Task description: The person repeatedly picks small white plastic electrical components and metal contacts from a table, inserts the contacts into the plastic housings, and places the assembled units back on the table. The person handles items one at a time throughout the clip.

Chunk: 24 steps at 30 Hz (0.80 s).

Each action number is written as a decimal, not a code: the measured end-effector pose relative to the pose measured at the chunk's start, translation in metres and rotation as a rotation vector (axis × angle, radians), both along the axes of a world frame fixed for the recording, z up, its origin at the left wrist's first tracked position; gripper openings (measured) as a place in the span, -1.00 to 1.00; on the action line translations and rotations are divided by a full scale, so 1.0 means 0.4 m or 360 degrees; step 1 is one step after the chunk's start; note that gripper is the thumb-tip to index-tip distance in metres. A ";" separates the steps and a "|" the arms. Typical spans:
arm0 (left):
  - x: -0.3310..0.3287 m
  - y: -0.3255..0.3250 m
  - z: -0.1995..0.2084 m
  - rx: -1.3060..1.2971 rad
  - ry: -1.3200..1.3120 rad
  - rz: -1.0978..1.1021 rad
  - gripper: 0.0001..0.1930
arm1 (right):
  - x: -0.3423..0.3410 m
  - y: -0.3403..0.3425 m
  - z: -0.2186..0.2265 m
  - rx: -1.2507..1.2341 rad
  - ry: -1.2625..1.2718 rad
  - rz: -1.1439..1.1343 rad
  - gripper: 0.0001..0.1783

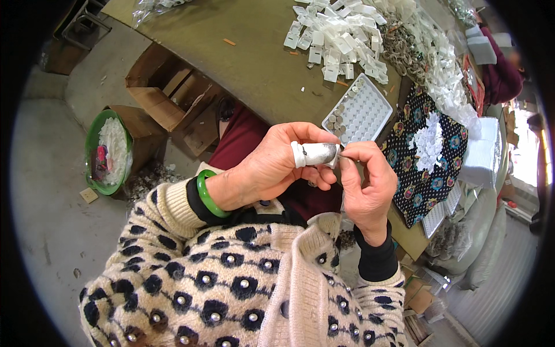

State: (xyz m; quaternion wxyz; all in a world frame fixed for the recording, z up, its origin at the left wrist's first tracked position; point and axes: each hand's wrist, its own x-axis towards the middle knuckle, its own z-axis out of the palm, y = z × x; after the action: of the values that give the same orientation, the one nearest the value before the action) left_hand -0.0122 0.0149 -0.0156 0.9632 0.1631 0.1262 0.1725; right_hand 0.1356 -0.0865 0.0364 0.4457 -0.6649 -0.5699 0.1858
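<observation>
My left hand (pixel 263 162) and my right hand (pixel 370 185) meet above my lap, near the table edge. A white wrap (pixel 306 155) with a grey smudged end appears to cover the left thumb. The left fingers curl around it, closed; anything between their tips is too small to make out. My right thumb and index finger pinch together right beside the wrapped tip, on something small and dark that I cannot name. Just beyond the hands lies a white tray (pixel 370 113) of round pockets, with several small round greyish pieces along its left side.
Clear plastic pieces (pixel 341 37) are heaped on the olive table (pixel 243 63), beside dark small parts (pixel 402 43). White bits (pixel 428 144) lie on a black patterned cloth (pixel 413 194). Left stand an open cardboard box (pixel 153 101) and a green basin (pixel 91 141). Another person's sleeve (pixel 500 72) shows far right.
</observation>
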 end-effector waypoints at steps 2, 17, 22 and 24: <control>-0.003 -0.002 0.003 -0.0028 0.0038 -0.0018 -0.72 | -0.002 0.001 0.000 -0.0007 -0.0019 0.0022 -0.84; -0.008 -0.021 0.026 0.0361 0.0321 0.0080 -0.87 | -0.027 0.010 0.032 0.0226 -0.0814 0.0201 -0.77; -0.019 -0.012 0.031 0.0102 0.0240 -0.0054 -0.83 | 0.044 0.024 0.044 -0.0155 -0.0183 0.0343 -0.96; -0.017 -0.004 0.032 -0.0032 0.0181 -0.0052 -0.81 | 0.122 0.062 0.042 -0.0167 -0.0244 0.0085 -0.99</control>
State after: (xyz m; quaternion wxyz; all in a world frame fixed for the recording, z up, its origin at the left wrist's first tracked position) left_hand -0.0191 0.0134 -0.0027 0.9587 0.1650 0.1798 0.1460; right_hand 0.1844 -0.0618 0.0530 0.3602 -0.6840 -0.6095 0.1758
